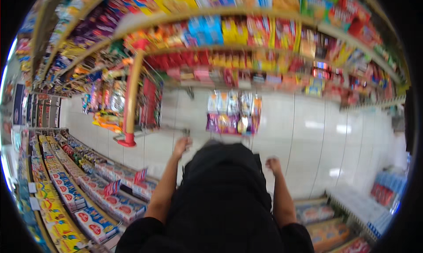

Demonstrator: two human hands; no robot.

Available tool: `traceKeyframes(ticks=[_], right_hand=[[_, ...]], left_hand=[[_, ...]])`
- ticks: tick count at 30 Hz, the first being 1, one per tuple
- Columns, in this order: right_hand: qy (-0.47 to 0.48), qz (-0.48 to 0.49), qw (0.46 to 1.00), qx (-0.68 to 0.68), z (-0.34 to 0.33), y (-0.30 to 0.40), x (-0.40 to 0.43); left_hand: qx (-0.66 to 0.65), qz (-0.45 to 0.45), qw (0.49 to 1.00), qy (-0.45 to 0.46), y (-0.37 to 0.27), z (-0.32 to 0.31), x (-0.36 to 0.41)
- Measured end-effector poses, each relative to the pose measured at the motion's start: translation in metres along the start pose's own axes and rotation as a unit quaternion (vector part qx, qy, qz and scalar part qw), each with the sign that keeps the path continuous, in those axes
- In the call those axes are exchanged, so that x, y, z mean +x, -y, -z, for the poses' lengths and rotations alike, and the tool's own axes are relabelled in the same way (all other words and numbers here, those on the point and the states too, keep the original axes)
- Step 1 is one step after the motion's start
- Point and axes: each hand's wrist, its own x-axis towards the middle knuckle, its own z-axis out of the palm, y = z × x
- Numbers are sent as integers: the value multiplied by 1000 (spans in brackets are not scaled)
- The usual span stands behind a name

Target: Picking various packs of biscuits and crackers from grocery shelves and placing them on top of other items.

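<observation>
My left hand [182, 146] hangs beside my body with nothing in it; the fingers are blurred but look loosely apart. On the other side, my right hand [274, 164] is out over the tiled floor, also blurred, with no object seen in it and its finger pose unclear. In front of my feet a low basket or box [234, 135] holds snack packets [223, 122], purple ones nearest me and white and orange ones behind. A shopping cart with a yellow and red handle [131, 97] stands to the left, near my left hand but apart from it, with colourful packets [105, 121] beside it.
Shelves of bagged snacks [205, 30] curve across the far side. Boxed goods fill a long shelf [96, 225] at the lower left. Another shelf end [357, 203] stands at the lower right, with bottle packs [391, 182] beyond. Glossy white floor tiles [310, 147] lie between.
</observation>
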Motion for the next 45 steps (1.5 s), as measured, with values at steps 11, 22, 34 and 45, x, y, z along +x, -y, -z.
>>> traceKeyframes(ticks=[11,22,34,45], right_hand=[[-8,-141,988,56,20,54,-43],[-108,13,960,-259,47,91,48],[-38,8,999,34,-5,300,46],[-331,527,774,119,94,639,-98]], left_hand=[[174,75,981,43,-29,-19,-31],[104,107,987,-64,17,10,-42],[53,-163,978,120,-244,-28,74],[10,-419,834,359,-583,-80,-9]])
